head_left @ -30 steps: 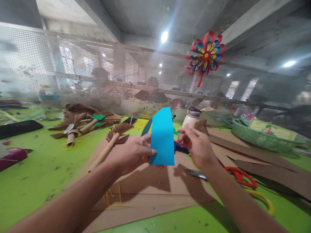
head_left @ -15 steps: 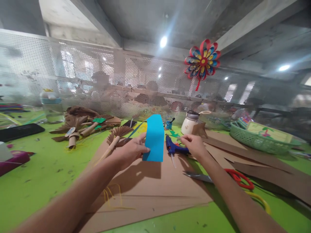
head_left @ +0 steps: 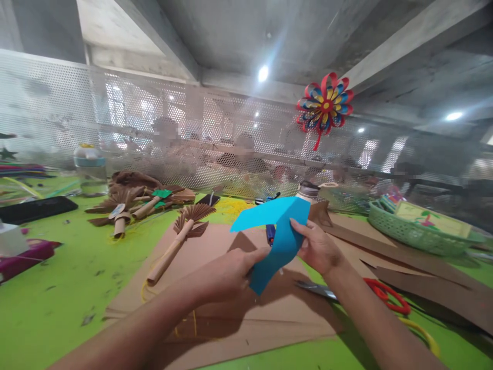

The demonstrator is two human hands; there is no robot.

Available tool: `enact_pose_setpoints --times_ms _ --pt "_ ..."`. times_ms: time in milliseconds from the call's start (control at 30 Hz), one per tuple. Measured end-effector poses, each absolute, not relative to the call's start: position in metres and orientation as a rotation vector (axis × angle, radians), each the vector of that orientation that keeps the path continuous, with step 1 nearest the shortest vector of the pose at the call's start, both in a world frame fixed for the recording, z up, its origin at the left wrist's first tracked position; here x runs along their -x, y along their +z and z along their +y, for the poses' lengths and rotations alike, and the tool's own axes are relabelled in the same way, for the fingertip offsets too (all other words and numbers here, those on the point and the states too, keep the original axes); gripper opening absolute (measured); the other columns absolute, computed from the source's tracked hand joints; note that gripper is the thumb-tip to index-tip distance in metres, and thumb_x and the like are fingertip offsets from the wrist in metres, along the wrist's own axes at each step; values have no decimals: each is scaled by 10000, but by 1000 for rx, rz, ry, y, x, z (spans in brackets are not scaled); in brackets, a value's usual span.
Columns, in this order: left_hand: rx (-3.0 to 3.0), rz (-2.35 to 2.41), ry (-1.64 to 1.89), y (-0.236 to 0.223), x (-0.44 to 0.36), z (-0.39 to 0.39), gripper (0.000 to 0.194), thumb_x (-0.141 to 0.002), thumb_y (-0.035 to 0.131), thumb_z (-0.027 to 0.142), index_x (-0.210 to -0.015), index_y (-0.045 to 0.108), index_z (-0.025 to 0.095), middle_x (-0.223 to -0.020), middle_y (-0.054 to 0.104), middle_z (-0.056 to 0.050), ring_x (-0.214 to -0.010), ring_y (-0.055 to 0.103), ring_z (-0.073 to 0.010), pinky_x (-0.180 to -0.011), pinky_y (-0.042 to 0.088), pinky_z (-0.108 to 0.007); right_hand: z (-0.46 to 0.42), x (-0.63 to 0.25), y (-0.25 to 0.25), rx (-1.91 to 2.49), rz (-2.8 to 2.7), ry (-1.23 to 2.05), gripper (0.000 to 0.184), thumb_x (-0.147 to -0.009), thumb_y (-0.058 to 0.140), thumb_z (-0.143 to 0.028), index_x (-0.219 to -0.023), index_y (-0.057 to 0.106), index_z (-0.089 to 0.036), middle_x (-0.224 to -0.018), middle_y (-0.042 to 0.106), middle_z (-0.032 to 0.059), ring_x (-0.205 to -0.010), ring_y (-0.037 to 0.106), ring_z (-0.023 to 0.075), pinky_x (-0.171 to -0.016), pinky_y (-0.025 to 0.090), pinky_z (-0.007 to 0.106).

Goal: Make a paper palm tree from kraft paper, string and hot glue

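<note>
A strip of bright blue paper [head_left: 283, 241] is held up between my hands, bent over near its upper right. My left hand [head_left: 241, 270] pinches its lower left edge. At the right edge my right hand [head_left: 318, 245] grips it, thumb on the near face. Behind the strip, a blue glue gun [head_left: 270, 234] is mostly hidden. Brown paper sheets [head_left: 215, 313] lie under my hands, with a rolled brown paper stem with pleated leaves [head_left: 175, 246] on their left part. Scissors with red handles [head_left: 387, 295] lie partly beneath my right forearm.
More brown paper pieces [head_left: 119, 205] and a water bottle [head_left: 90, 169] stand at the back left. A phone [head_left: 38, 208] lies at the left. On the right are a green basket [head_left: 419, 231] and brown card strips [head_left: 431, 282]. A paper flower [head_left: 326, 105] hangs before the perforated screen [head_left: 215, 139].
The blue strip was upright in my left hand alone; now it is tilted and bent. My right hand has taken hold of it, and my left hand has moved right and down.
</note>
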State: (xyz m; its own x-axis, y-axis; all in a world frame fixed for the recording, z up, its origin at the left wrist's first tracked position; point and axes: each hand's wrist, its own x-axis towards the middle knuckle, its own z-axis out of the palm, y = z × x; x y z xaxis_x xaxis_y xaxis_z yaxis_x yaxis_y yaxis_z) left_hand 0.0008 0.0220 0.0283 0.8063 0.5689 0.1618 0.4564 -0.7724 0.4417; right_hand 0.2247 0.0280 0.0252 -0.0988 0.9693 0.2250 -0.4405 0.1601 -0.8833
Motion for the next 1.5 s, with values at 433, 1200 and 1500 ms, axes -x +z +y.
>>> enact_pose_setpoints --times_ms 433,1200,1500 --pt "-2331 721 514 27 0 24 545 -740 462 130 -1278 504 207 -931 656 -58 -745 586 -188 -626 421 -279 29 -233 27 633 -1071 1224 206 -733 757 -331 -897 714 -213 -941 758 52 -924 695 261 -853 548 423" --pt "-1749 556 528 33 1 31 675 -716 581 131 -1368 450 245 -1102 643 -77 -938 577 -235 -708 441 -302 23 -229 39 623 -1080 1119 216 -734 743 -289 -935 695 -226 -955 750 25 -902 687 231 -782 562 371" --pt "-1373 627 789 27 -1 43 163 -706 678 182 -861 660 134 -746 637 -32 -684 568 -141 -651 421 -270 30 -235 41 615 -959 1004 174 -690 762 -226 -831 660 -222 -915 742 7 -918 673 224 -828 545 386"
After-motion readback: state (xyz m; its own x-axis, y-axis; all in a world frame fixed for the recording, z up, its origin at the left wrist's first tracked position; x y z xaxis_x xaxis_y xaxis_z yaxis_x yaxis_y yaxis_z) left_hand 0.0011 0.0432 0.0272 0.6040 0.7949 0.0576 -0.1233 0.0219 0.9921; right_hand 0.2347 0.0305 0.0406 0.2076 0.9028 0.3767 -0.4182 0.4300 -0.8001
